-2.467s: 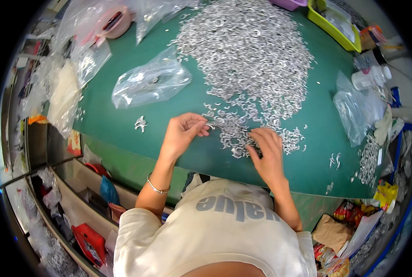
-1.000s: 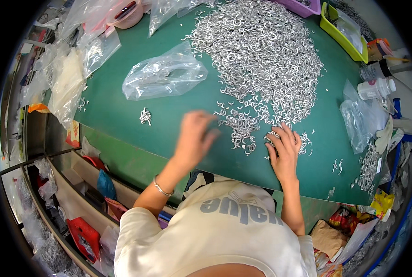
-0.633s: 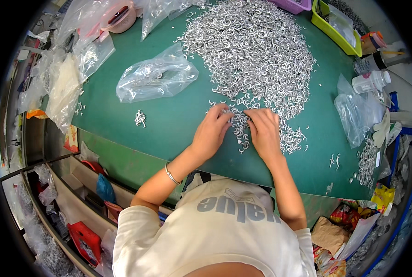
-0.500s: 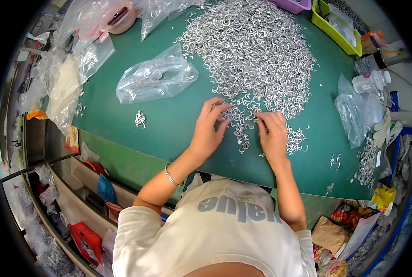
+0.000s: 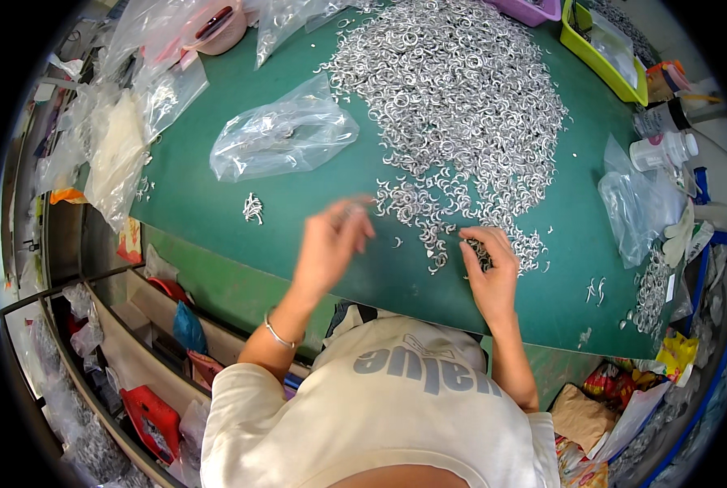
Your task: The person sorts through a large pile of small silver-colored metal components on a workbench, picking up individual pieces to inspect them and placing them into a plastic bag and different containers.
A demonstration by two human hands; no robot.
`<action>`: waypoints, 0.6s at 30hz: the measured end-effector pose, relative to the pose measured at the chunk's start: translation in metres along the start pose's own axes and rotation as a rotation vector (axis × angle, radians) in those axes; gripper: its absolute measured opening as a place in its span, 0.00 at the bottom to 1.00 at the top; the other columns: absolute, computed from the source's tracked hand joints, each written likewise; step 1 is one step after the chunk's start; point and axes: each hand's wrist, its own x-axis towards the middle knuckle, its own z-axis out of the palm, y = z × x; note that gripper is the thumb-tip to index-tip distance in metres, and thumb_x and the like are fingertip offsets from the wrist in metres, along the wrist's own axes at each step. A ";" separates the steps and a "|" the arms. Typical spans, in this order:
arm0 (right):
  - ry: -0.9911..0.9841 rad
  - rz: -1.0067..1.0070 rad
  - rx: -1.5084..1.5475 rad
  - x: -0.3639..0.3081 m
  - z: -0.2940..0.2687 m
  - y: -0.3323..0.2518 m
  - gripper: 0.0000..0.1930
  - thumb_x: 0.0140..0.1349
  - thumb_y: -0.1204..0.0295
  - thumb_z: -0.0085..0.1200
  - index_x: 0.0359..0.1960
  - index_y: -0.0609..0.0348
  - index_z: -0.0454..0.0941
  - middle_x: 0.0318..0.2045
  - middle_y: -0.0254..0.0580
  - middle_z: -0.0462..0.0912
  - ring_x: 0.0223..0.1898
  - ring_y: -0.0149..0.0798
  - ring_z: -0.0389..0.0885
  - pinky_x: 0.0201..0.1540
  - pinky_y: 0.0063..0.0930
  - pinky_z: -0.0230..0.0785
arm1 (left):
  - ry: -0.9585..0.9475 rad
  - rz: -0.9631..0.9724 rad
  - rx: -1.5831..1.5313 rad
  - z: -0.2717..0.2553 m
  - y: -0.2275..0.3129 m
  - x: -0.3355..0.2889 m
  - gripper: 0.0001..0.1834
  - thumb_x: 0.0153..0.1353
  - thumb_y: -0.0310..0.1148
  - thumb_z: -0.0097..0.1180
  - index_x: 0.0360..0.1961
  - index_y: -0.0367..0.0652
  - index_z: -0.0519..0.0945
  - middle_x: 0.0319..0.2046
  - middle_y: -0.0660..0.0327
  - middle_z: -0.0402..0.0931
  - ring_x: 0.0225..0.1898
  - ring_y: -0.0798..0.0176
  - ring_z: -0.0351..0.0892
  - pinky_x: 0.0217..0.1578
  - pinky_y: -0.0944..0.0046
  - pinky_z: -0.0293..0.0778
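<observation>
We've got a smooth green counter (image 5: 192, 199) here, with a big heap of curved silver metal pieces (image 5: 469, 98) on it. Our bare left hand (image 5: 331, 240), kinda blurry, is left of the heap's near end; our bare right hand (image 5: 493, 260) is right at that end. Can't tell if either grip's clamped. A crumpled clear plastic bag (image 5: 286, 134) lies left of the heap.

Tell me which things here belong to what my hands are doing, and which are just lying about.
Probably part of the work:
heap of curved silvery pieces
loose pieces between the left hand and right hand
small side pile

Apparently just lying about:
pink basket
white bottle
lime-green tray
</observation>
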 end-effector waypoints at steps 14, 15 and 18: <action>-0.021 -0.153 -0.242 -0.016 0.004 0.006 0.11 0.49 0.80 0.60 0.36 0.61 0.78 0.38 0.41 0.78 0.44 0.44 0.73 0.47 0.34 0.61 | 0.619 0.334 -0.575 -0.024 0.002 0.059 0.27 0.62 0.17 0.41 0.61 0.23 0.52 0.64 0.42 0.50 0.64 0.48 0.59 0.61 0.57 0.64; 0.006 -0.145 -0.246 -0.017 0.002 0.006 0.11 0.48 0.80 0.60 0.36 0.61 0.78 0.38 0.41 0.78 0.44 0.44 0.73 0.47 0.34 0.61 | 0.613 0.351 -0.554 -0.021 0.004 0.056 0.27 0.62 0.18 0.41 0.62 0.25 0.53 0.63 0.43 0.52 0.64 0.49 0.59 0.61 0.57 0.63; 0.050 -0.076 -0.353 -0.024 -0.012 0.008 0.15 0.49 0.76 0.62 0.40 0.59 0.78 0.45 0.41 0.77 0.50 0.47 0.71 0.53 0.39 0.58 | 0.475 0.369 -0.344 -0.009 0.002 0.036 0.24 0.60 0.17 0.44 0.59 0.30 0.61 0.61 0.49 0.60 0.62 0.56 0.62 0.57 0.58 0.66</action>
